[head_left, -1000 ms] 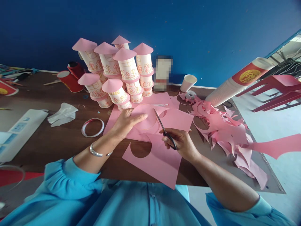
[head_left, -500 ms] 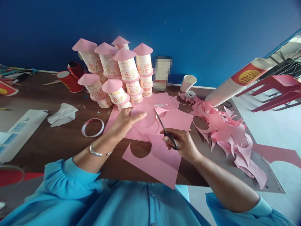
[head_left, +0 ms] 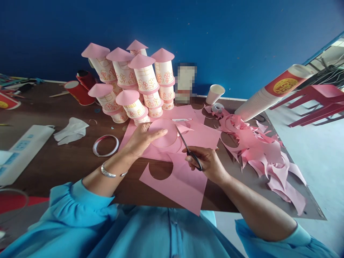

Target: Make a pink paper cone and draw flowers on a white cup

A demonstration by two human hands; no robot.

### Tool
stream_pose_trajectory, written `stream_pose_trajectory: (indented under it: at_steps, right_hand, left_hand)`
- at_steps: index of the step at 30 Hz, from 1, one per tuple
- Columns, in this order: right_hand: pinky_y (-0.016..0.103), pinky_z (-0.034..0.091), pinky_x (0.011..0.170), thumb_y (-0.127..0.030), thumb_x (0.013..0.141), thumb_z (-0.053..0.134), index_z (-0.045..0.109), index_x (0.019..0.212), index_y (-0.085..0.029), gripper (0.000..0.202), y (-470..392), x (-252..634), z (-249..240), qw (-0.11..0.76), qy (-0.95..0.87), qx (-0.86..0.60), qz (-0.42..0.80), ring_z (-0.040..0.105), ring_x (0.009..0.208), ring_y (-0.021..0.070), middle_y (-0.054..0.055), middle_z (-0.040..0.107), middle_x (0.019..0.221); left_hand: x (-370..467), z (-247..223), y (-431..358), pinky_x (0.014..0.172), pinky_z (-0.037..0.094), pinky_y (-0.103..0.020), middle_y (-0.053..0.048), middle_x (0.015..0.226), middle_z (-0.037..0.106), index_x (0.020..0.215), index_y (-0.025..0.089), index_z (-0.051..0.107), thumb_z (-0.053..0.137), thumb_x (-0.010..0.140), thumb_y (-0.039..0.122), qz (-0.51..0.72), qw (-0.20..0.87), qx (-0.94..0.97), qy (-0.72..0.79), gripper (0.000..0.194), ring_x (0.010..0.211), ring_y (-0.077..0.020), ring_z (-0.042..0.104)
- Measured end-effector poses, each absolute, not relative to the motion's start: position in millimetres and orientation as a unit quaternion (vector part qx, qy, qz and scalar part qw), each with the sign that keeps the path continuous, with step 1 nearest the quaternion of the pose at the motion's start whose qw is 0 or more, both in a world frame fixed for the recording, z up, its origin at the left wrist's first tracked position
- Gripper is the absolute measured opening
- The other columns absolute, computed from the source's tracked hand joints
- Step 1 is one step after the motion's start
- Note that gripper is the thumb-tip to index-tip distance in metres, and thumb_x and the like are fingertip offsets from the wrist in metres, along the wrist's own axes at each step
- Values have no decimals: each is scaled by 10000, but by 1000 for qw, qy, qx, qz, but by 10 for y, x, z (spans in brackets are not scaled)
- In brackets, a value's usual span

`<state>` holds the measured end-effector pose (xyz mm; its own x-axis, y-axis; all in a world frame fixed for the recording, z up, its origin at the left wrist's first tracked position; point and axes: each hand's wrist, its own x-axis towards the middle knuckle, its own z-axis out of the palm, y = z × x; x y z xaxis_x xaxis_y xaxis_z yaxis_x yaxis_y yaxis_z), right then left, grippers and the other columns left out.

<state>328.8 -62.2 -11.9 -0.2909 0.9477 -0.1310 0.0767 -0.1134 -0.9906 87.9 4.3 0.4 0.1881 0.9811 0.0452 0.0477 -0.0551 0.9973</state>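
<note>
My left hand (head_left: 146, 138) pinches a round pink paper disc (head_left: 162, 139), with the thumb lying on top. Black-handled scissors (head_left: 195, 159) are in my right hand (head_left: 208, 163), their blades pointing away from me at the disc's right edge. By the blade tips, a narrow pink strip (head_left: 185, 128) curls beside the disc. Several pink paper sheets (head_left: 204, 134) lie under my hands. Closer to me, a pink sheet with a round cut-out (head_left: 188, 190) reaches the table's front edge.
Paper-cup towers with pink cone roofs (head_left: 145, 77) stand behind my left hand. Pink offcuts (head_left: 264, 154) heap at right, below a leaning stack of cups (head_left: 262, 98). A tape roll (head_left: 105, 145), crumpled tissue (head_left: 71, 130) and power strip (head_left: 27, 154) lie left.
The scissors and the disc have shifted only very slightly. A pink offcut that showed past the table's right edge is no longer in sight there.
</note>
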Motion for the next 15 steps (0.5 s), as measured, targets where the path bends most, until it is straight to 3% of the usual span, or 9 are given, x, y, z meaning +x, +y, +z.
stream_pose_trajectory:
  at_steps: [5, 15]
  right_hand:
    - [296, 531, 522, -692, 812, 809, 743, 966, -167, 550, -639, 3296, -128, 375, -561, -463, 575, 518, 492, 112, -47, 553, 556]
    - [294, 539, 527, -640, 773, 864, 740, 985, -160, 539, -626, 3279, -152, 373, -541, -457, 599, 527, 498, 113, -47, 563, 570]
  left_hand:
    - [881, 13, 31, 967, 575, -442, -82, 1011, 815, 1052, 191, 800, 896, 741, 518, 457, 532, 547, 457, 461, 1089, -319, 723]
    - [854, -3, 42, 920, 582, -462, -61, 941, 791, 975, 201, 782, 885, 765, 478, 452, 518, 566, 455, 362, 1031, -317, 707]
